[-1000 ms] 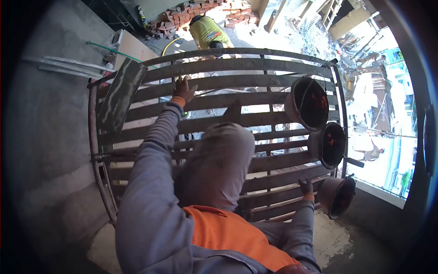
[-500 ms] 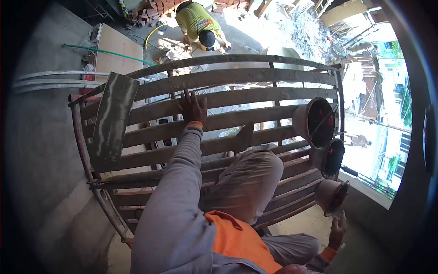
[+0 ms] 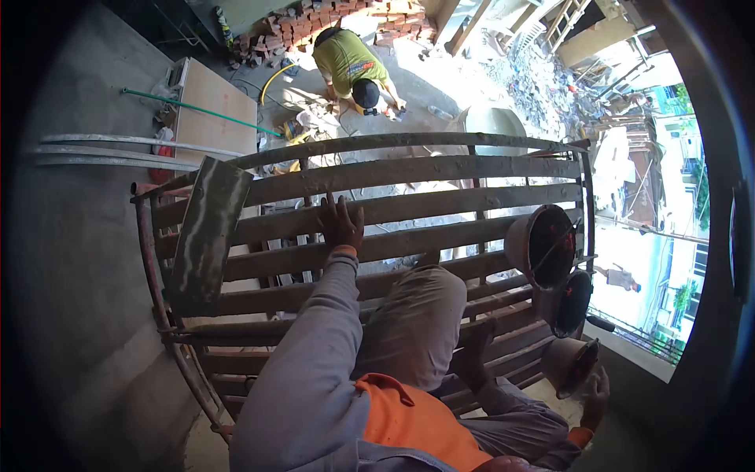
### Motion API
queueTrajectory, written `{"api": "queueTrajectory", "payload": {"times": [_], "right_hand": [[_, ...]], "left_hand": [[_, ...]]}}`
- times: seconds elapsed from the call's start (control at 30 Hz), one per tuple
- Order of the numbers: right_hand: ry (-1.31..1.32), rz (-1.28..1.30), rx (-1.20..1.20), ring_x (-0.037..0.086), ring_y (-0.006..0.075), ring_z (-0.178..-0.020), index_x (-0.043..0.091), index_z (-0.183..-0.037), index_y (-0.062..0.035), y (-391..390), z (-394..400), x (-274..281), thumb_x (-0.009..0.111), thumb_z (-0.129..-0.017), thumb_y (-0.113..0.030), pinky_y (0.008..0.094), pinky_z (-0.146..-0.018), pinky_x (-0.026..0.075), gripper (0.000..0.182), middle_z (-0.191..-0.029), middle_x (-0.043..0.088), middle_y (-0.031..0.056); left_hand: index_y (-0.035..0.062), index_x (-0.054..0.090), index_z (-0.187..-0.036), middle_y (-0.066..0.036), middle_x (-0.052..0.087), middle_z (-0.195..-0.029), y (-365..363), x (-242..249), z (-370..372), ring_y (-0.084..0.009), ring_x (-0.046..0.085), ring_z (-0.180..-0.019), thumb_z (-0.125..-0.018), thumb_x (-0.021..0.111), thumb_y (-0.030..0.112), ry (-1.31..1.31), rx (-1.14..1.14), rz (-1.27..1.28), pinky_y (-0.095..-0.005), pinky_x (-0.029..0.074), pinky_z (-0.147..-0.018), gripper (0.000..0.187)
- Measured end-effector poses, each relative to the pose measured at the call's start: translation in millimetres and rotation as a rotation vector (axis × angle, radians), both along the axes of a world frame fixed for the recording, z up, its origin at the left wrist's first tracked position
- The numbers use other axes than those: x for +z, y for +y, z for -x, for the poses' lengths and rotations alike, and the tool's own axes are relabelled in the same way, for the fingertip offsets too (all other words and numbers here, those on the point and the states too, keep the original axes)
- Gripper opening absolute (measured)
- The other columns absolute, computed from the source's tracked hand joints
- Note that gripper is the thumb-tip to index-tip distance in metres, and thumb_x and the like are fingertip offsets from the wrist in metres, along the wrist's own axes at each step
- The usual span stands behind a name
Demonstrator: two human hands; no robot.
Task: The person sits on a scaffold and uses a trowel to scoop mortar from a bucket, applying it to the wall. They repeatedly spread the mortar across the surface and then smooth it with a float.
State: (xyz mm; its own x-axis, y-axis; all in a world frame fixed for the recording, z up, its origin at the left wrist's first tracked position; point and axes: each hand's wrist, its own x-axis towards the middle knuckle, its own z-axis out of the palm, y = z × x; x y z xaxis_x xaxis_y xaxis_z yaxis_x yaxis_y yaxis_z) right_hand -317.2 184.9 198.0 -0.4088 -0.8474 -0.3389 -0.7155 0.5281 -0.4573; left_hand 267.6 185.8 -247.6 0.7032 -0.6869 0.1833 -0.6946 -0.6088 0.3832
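Wooden planks [image 3: 440, 208] of the high platform lie under the flat, open left hand [image 3: 340, 226], while at five o'clock the right hand [image 3: 595, 391] loosely touches the lowest bucket [image 3: 568, 363], which could tip and fall.

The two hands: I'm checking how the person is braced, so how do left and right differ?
The left hand lies flat, fingers spread, on a wooden slat of the platform, arm stretched forward. The right hand is low at the platform's near corner, beside the nearest bucket, with nothing in its grip. Both show orange cuffs and grey sleeves.
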Motion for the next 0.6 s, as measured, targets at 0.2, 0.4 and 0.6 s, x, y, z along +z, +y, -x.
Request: {"api": "queueTrajectory", "payload": {"times": [0.2, 0.4, 0.6], "right_hand": [[-0.024, -0.011, 0.142, 0.054, 0.0133, -0.103, 0.046, -0.138, -0.0003, -25, 30, -20, 0.058, -0.096, -0.026, 0.0261, -0.086, 0.043, 0.051, -0.119, 0.059, 0.0101], [-0.058, -0.06, 0.156, 0.054, 0.0172, -0.112, 0.044, -0.139, 0.0002, -42, 26, -21, 0.056, -0.098, -0.022, 0.029, -0.095, 0.043, 0.048, -0.124, 0.058, 0.0127], [-0.098, -0.055, 0.13, 0.055, 0.0169, -0.11, 0.044, -0.139, -0.0001, -50, 18, -22, 0.056, -0.098, -0.025, 0.0285, -0.094, 0.044, 0.049, -0.122, 0.059, 0.0126]], "left_hand": [[0.007, 0.051, -0.126, -0.018, 0.035, -0.147, 0, 2, 2, -0.0397, 0.033, -0.135, -0.085, 0.063, 0.042, -0.023, 0.002, 0.008, -0.0604, 0.027, -0.106, 0.055], [0.0095, 0.049, -0.129, -0.016, 0.031, -0.15, -1, -2, 2, -0.0386, 0.031, -0.138, -0.087, 0.059, 0.046, -0.023, 0.006, -0.018, -0.0647, 0.028, -0.105, 0.057], [0.0077, 0.05, -0.128, -0.018, 0.033, -0.148, 0, 4, 3, -0.0391, 0.032, -0.136, -0.086, 0.061, 0.044, -0.047, -0.003, -0.035, -0.0613, 0.026, -0.108, 0.056]]}}
